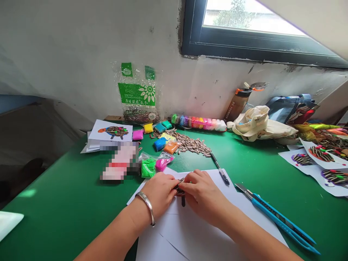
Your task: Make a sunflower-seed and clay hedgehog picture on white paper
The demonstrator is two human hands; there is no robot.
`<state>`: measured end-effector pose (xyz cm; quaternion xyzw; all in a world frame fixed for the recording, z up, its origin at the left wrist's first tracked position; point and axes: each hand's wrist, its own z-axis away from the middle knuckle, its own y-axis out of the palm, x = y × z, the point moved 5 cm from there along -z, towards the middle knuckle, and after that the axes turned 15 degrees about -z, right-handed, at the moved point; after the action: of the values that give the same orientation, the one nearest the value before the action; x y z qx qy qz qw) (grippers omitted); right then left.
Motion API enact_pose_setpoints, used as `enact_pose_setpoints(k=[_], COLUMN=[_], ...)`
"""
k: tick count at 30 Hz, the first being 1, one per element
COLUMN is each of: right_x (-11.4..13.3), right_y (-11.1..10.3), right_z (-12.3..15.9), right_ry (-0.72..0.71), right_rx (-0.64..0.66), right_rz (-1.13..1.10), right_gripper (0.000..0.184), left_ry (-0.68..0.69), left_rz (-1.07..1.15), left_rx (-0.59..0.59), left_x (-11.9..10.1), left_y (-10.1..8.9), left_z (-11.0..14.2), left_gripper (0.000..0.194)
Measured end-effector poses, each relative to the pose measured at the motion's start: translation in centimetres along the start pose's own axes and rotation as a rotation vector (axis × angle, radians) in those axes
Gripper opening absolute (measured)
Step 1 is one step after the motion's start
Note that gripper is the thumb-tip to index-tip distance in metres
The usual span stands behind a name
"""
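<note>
The left hand (pixel 160 194) and the right hand (pixel 202 192) are pressed close together at the lower middle of the frame, and they pinch striped sunflower seeds (pixel 179 189) just above a white paper sheet (pixel 195 235) on the green table (pixel 54 206). A silver bangle (pixel 147 207) sits on the left wrist, and a blue utility knife (pixel 277 217) lies near the right hand, at the lower right.

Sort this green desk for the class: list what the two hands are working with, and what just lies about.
In use: striped sunflower seeds between left hand and right hand, white paper sheet.
Lying about: blue utility knife, black pen, cream cloth bag.
</note>
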<state>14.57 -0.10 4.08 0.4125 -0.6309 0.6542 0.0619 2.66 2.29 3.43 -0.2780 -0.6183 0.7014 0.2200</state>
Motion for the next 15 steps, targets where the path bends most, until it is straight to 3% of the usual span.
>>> enact_pose_setpoints(k=[10, 15], right_x=[-0.41, -0.53], right_y=[-0.20, -0.12], right_z=[0.24, 0.03], right_ry=[0.014, 0.021], right_rx=[-0.037, 0.012], right_rz=[-0.018, -0.001], right_gripper=[0.022, 0.019], left_ry=[-0.003, 0.006], left_rz=[0.005, -0.003], left_rx=[0.002, -0.003], left_x=[-0.08, -0.14], left_y=[-0.08, -0.05], left_z=[-0.02, -0.01], left_gripper=[0.017, 0.018])
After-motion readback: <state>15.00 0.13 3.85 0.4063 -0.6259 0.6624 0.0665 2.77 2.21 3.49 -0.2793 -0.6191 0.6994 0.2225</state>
